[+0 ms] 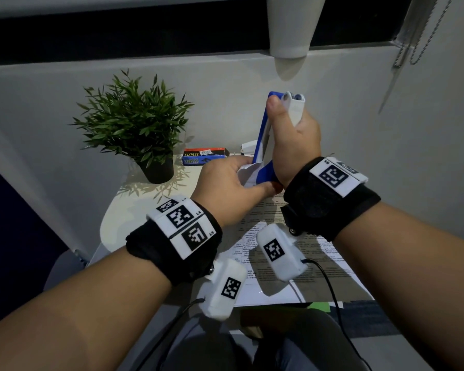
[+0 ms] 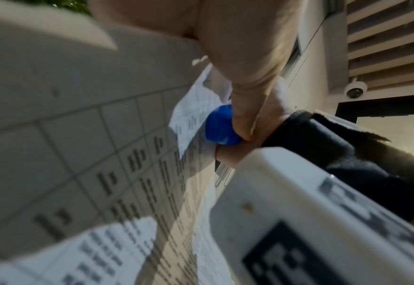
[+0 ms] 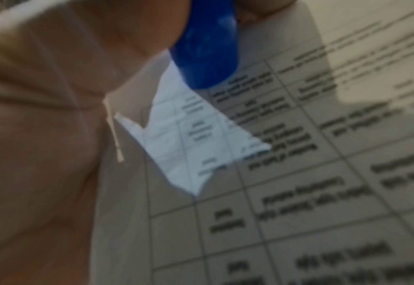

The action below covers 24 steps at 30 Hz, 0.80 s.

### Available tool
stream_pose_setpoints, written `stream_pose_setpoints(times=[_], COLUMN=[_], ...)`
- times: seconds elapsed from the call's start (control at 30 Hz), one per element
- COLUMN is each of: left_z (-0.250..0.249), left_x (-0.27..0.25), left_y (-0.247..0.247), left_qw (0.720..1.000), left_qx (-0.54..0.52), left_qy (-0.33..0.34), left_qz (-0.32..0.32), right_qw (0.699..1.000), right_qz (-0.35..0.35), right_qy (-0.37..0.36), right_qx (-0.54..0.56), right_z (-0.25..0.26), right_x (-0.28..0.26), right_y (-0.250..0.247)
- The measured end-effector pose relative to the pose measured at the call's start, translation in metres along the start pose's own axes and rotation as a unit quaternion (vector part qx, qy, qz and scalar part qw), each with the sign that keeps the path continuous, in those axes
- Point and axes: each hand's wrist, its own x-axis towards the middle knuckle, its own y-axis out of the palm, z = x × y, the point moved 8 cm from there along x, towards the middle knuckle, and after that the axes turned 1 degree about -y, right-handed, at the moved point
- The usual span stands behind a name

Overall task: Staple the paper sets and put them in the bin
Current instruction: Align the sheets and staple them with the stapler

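Observation:
A blue and white stapler (image 1: 263,135) stands nearly upright above the table. My right hand (image 1: 287,111) grips its upper part, thumb against the blue side. Its rounded blue lower end (image 2: 221,125) sits at the top corner of a printed paper set (image 1: 273,236) lying on the white table (image 1: 123,215). My left hand (image 1: 252,175) pinches that lifted, creased corner (image 3: 189,144) beside the stapler's end (image 3: 208,48). The table text on the sheets (image 2: 128,154) is blurred. No bin is in view.
A potted green plant (image 1: 134,124) stands at the table's back left. Boxes of staples (image 1: 204,156) lie behind my left hand. A grey wall rises behind, with a white hanging pot (image 1: 292,25) above. My knees are below the table's near edge.

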Motion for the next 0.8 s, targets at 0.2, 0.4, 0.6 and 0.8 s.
stream_pose_setpoints(times=[0.2, 0.4, 0.6, 0.8], left_z=[0.008, 0.051, 0.08, 0.074], left_x=[0.005, 0.016, 0.025, 0.005], left_y=[0.008, -0.011, -0.028, -0.006], left_qw=[0.999, 0.993, 0.991, 0.989], left_qx=[-0.012, 0.044, 0.006, 0.044], left_qy=[-0.01, -0.101, -0.129, -0.006], left_qz=[0.05, 0.042, -0.037, 0.139], right_qw=[1.0, 0.997, 0.733, 0.584], right_qz=[0.006, -0.08, 0.413, 0.521], right_qy=[-0.014, -0.013, -0.113, -0.025], right_qx=[-0.023, 0.016, -0.529, -0.622], right_z=[-0.002, -0.005, -0.035, -0.092], right_x=[0.002, 0.002, -0.052, -0.092], right_y=[0.002, -0.039, 0.006, -0.001])
